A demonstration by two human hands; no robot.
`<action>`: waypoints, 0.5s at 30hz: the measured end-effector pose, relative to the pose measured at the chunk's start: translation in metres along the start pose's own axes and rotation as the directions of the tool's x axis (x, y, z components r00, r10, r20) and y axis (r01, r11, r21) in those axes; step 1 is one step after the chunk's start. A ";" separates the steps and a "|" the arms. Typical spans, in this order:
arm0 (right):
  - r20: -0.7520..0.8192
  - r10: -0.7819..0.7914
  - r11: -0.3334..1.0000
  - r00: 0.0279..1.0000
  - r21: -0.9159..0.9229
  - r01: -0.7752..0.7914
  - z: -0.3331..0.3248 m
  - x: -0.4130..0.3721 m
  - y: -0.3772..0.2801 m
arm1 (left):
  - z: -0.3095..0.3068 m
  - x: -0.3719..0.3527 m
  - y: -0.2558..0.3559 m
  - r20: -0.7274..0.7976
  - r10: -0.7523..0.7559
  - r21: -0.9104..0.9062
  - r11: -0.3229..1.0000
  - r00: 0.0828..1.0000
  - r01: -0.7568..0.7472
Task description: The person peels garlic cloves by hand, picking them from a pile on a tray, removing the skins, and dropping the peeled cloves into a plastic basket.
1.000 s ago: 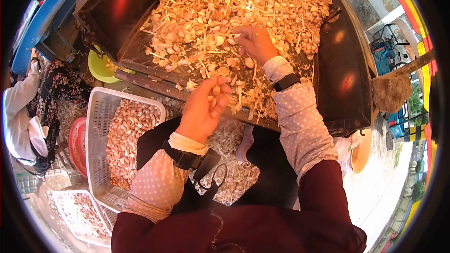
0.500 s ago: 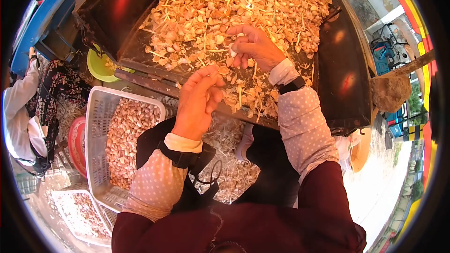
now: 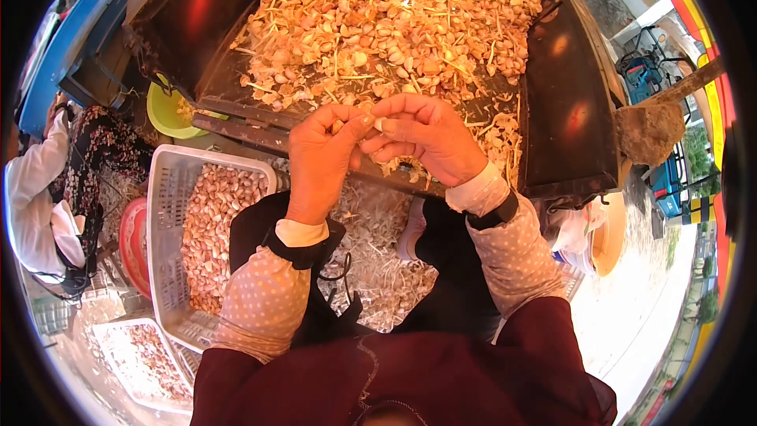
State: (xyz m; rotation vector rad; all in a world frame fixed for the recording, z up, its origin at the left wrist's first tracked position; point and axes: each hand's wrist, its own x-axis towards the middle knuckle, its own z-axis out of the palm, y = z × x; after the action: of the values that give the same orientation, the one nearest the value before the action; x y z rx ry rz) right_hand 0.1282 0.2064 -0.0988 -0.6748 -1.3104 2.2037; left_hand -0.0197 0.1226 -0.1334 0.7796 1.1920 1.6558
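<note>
My left hand (image 3: 322, 154) and my right hand (image 3: 430, 138) meet in front of the tray, fingertips almost touching. Between the thumb and fingers of the right hand is a small pale garlic clove (image 3: 379, 124). The left hand is closed in a pinch beside it; what its fingertips hold, if anything, is hidden. Behind both hands, a heap of garlic cloves (image 3: 394, 20) mixed with loose skins and stalks covers much of the dark tray (image 3: 564, 126).
At lower left stands a white plastic basket (image 3: 163, 229) of garlic cloves, with another white basket (image 3: 138, 402) below it. A lime-green bowl (image 3: 169, 117) sits beside the tray. Another person (image 3: 47, 166) sits at far left. Garlic skins (image 3: 378, 268) litter the ground between my legs.
My right hand has come down from over the heap toward my left hand, bringing the garlic clove. My left hand has shifted slightly, and the two hands now meet.
</note>
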 end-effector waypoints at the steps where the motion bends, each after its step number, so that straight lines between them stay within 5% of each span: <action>1: -0.034 -0.064 0.990 0.997 -0.130 0.059 0.005 -0.006 0.003 | 0.001 0.000 -0.001 -0.031 0.010 0.042 0.999 0.999 -0.009; 8: -0.013 -0.289 0.846 0.957 -0.472 0.249 0.010 -0.008 0.011 | 0.001 -0.006 -0.004 0.056 -0.050 -0.010 0.999 0.997 0.050; 11: -0.005 -0.126 0.923 0.992 -0.367 0.115 0.009 -0.010 0.003 | -0.002 -0.008 0.000 0.131 -0.127 -0.037 0.990 0.983 0.133; 13: 0.019 -0.051 0.998 0.999 0.020 0.051 0.003 -0.006 0.008 | -0.002 -0.005 -0.001 0.148 -0.155 -0.062 0.984 0.977 0.166; 15: 0.057 -0.037 0.994 0.998 0.105 0.031 -0.004 -0.003 0.014 | -0.002 -0.003 -0.001 0.167 -0.178 -0.088 0.977 0.970 0.194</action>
State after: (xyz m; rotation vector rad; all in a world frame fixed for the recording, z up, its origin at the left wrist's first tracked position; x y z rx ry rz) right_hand 0.1305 0.2016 -0.1121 -0.5486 -1.2160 2.2622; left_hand -0.0196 0.1193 -0.1347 0.6986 1.0267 1.4608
